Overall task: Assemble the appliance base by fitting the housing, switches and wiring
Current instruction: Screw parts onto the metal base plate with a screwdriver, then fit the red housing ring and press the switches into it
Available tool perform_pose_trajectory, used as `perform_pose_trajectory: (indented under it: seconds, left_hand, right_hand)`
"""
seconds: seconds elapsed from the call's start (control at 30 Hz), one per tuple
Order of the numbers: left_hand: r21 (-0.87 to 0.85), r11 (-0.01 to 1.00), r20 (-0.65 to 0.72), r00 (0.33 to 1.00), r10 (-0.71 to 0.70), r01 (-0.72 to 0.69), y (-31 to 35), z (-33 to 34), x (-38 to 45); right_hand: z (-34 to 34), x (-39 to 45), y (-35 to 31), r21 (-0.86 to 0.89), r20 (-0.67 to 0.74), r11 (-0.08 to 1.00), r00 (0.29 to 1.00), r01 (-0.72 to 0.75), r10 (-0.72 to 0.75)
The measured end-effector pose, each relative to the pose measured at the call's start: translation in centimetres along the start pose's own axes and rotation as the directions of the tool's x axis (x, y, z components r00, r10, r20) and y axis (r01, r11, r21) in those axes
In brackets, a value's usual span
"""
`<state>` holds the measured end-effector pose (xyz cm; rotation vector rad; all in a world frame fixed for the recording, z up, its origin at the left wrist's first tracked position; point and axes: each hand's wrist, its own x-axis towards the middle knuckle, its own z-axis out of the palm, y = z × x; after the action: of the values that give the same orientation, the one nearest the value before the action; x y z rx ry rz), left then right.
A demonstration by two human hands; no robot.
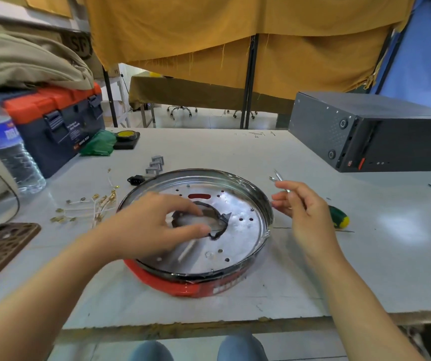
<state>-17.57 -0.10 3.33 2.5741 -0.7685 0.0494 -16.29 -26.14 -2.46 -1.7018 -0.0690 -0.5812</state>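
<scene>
So the person is sitting at the white worktable (pixel 313 269) with the appliance base (pixel 196 230) lying right in front of them, a round shiny metal pan with a red band around its near side and a ragged hole in the middle of the plate. The left hand (pixel 152 225) is reaching in over the plate, fingers spread and loosely bent, with thumb and fingertips coming in around the edge of that central hole; it's blurry, so I can't say for sure it's holding anything, looks more like feeling or steadying to me. The right hand (pixel 300 204) is hovering just off the pan's right rim and pinching a pair of tweezers (pixel 278 179), tips pointing up and away, probably being kept ready for picking up small parts. The other parts are waiting on the table beyond and to the left of the pan: a tangle of wire leads with brass terminals (pixel 92 204), a little black power socket (pixel 135 179) and a few grey switch pieces (pixel 155 165), all within easy reach, which makes sense. A green-handled screwdriver (pixel 339 217) is lying behind the right hand. Off to the sides there's a toolbox (pixel 58 126), a water bottle (pixel 6 147) and a dark computer case (pixel 370 131). My guess is nothing's wired in yet, so it's early going.
</scene>
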Motion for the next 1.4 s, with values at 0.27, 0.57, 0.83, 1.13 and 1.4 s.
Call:
perform_pose_trajectory:
  seconds: [0.27, 0.57, 0.83, 1.13, 1.4]
  left_hand:
    - [0.097, 0.994, 0.163, 0.986, 0.038, -0.054, 3.3, 2.2, -0.7]
    - [-0.085, 0.995, 0.108, 0.993, 0.057, -0.048, 2.8, 1.7, -0.1]
    - [-0.848, 0.505, -0.247, 0.963, -0.111, -0.16, 2.6, -0.1, 0.7]
    - [-0.945, -0.087, -0.276, 0.908, -0.314, -0.317, 1.5, 0.7, 1.2]
    - [-0.886, -0.34, -0.175, 0.906, -0.386, -0.316, -0.2, 3.3, 1.5]
  right_hand:
    - [1.6, -1.9, 1.1, -0.012, 0.052, 0.983, 0.982, -0.183, 0.183]
    - [1.4, -1.8, -0.3, 0.158, 0.013, 0.967, 0.98, -0.197, 0.198]
    - [1.6, 0.4, -1.5, 0.169, -0.084, 0.98, 0.989, -0.107, 0.122]
    - [2.8, 1.9, -1.4, 0.126, -0.011, 0.988, 0.996, -0.091, 0.093]
    - [3.0, 3.4, -0.4, 0.093, -0.001, 0.985, 0.989, -0.144, 0.145]
